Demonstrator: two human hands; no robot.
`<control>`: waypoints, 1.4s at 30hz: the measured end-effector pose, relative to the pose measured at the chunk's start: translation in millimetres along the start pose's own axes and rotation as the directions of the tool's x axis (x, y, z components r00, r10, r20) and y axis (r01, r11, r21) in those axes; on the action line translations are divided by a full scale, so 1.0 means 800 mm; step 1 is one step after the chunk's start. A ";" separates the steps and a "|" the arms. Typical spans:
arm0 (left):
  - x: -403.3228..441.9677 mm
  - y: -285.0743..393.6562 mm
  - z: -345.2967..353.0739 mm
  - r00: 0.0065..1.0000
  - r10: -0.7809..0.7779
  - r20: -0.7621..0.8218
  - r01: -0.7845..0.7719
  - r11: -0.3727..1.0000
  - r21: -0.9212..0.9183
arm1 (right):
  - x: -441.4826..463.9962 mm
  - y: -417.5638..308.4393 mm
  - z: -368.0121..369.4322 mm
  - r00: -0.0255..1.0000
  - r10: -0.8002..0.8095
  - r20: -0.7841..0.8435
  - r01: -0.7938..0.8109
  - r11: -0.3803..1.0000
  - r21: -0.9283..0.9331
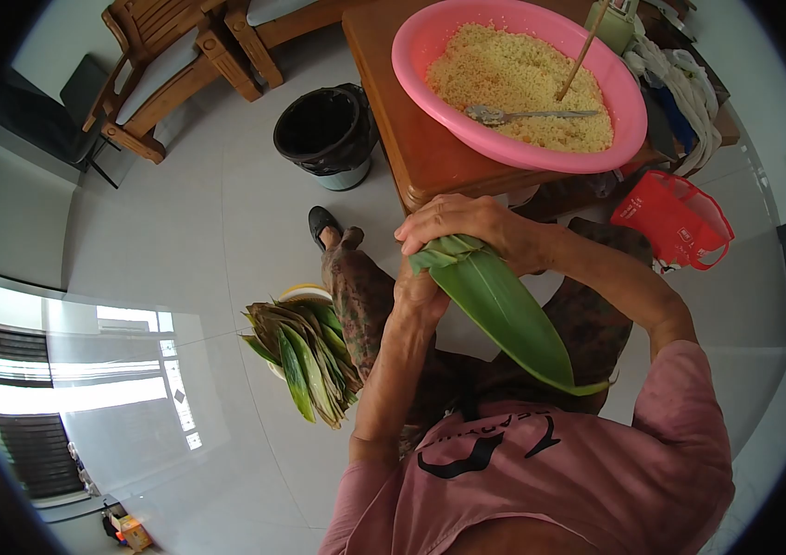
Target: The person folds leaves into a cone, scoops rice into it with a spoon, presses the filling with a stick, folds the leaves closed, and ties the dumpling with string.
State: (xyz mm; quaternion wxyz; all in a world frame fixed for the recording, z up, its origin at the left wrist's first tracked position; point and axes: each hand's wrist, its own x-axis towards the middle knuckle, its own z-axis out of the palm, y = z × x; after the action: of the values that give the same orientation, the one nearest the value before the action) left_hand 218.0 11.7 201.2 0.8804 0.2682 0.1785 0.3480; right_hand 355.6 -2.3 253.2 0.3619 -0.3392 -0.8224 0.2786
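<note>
A long green leaf (508, 310), folded over at its upper end, slants down from between my hands toward my lap. My left hand (419, 289) grips the folded end from the left and below, its fingers partly hidden by my other hand. Over the top of the fold curls my right hand (471, 220), pressing on the leaf. Whatever the fold contains is hidden. Beyond my hands, a pink basin (629, 148) of pale yellow grain (513, 83) stands on a wooden table, with a metal spoon (527, 115) and an upright stick (583, 54) in the grain.
Several loose leaves (305, 356) lie on a dish on the floor at my left. A black-lined bin (319, 134) stands beside the wooden table (379, 83). Wooden chairs (157, 69) are at the back left. A red bag (670, 217) sits at the right.
</note>
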 end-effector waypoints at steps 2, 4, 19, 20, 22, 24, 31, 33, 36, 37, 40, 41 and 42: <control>0.001 -0.001 -0.003 0.996 -0.083 -0.035 0.082 0.996 -0.016 | -0.001 -0.001 -0.002 0.999 0.035 -0.011 -0.035 0.999 0.037; -0.001 0.000 -0.004 0.991 -0.115 -0.070 0.116 0.993 0.019 | -0.002 0.000 -0.003 0.998 0.062 -0.026 -0.060 0.995 0.085; 0.012 -0.003 -0.014 0.900 0.025 0.436 0.112 0.951 -0.287 | -0.001 -0.008 -0.011 0.899 0.436 0.030 -0.398 0.787 0.471; 0.012 -0.004 -0.015 0.899 0.024 0.438 0.111 0.953 -0.281 | -0.002 -0.005 -0.010 0.935 0.355 0.008 -0.327 0.851 0.410; 0.005 0.000 -0.008 0.929 0.040 0.369 0.061 0.964 -0.258 | -0.002 0.007 -0.009 0.984 0.177 -0.014 -0.166 0.946 0.277; 0.000 -0.001 -0.007 0.967 0.017 0.254 0.049 0.966 -0.252 | -0.001 0.015 -0.006 0.994 0.107 -0.014 -0.101 0.968 0.229; -0.001 -0.005 -0.014 0.994 -0.080 0.070 0.103 0.898 -0.429 | 0.001 -0.002 -0.007 0.999 0.027 -0.027 -0.030 0.994 -0.102; -0.001 -0.003 -0.022 0.979 -0.026 0.202 0.124 0.863 -0.490 | 0.000 -0.001 -0.006 1.000 0.012 0.004 -0.012 0.993 -0.116; -0.004 0.004 -0.024 0.933 0.071 0.352 0.132 0.844 -0.520 | 0.000 -0.004 -0.009 0.999 0.007 0.032 -0.004 0.994 -0.109; -0.005 0.005 -0.028 0.924 0.085 0.373 0.143 0.827 -0.543 | 0.001 -0.005 -0.009 0.999 0.006 0.040 -0.002 0.995 -0.100; -0.006 -0.002 -0.038 0.934 0.120 0.338 0.080 0.850 -0.521 | 0.003 -0.003 -0.007 0.996 -0.061 0.058 0.072 0.976 -0.204; -0.006 -0.004 -0.038 0.941 0.132 0.311 0.043 0.866 -0.499 | 0.003 0.001 -0.005 0.995 -0.096 0.040 0.103 0.960 -0.260; -0.008 -0.003 -0.036 0.962 0.119 0.244 0.003 0.894 -0.448 | 0.002 0.008 0.000 0.991 -0.132 0.024 0.133 0.939 -0.318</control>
State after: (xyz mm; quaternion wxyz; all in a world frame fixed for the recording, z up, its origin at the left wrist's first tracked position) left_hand 200.9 15.5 177.8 0.9233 0.1095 -0.0333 0.3667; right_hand 357.6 2.9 249.1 0.3192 -0.3369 -0.8779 0.1177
